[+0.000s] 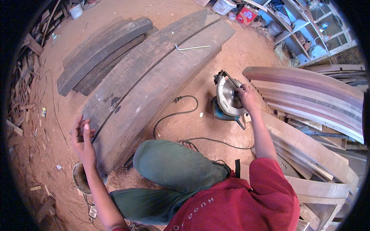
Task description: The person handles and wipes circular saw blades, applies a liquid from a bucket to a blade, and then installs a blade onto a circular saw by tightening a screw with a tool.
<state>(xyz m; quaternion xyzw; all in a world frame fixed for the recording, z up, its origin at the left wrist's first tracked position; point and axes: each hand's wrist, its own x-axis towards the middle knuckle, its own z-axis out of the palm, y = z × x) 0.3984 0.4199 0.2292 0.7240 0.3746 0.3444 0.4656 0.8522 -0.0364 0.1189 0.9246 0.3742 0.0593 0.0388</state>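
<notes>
A circular saw [219, 109] with a teal body lies on its side on the floor, its round blade [227, 94] facing up. My right hand [247, 99] reaches to the middle of the blade, its fingers closed at the hub; the small part under the fingertips is mostly hidden. My left hand [83, 139] is raised beside the near end of a long curved timber [127, 111]; its fingers are loosely bent and apart, with nothing in them. An L-shaped hex key [192, 48] rests on top of the timber, toward its far end.
The saw's black cord [169, 114] loops over the dusty floor near my foot [188, 145]. Stacked curved beams [108, 50] lie at the far left. Striped laminated boards [308, 96] and curved pale strips fill the right side. Shelves [296, 25] stand at the back right.
</notes>
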